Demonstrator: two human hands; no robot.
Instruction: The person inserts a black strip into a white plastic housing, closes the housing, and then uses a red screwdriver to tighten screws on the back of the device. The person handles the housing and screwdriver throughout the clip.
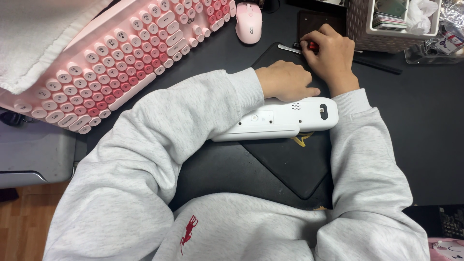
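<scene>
Right hand (331,55) gripping red-handled screwdriver (309,46), fingers curled tight round handle, at 1 o'clock on black mat (290,164). Left hand (285,79) resting flat beside it, fingers pressed together. White handset (278,118) lying face-down at centre, just below both hands. Pink keyboard (121,53) sitting at 10 o'clock.

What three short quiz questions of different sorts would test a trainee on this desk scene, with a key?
1. True or false: the right hand grips a red-handled tool.
2. The white device lies on: A) the pink keyboard, B) the black mat, C) the basket.
3. Fill in: the left hand rests just above the white ____.

Key: 1 true; 2 B; 3 device.
</scene>
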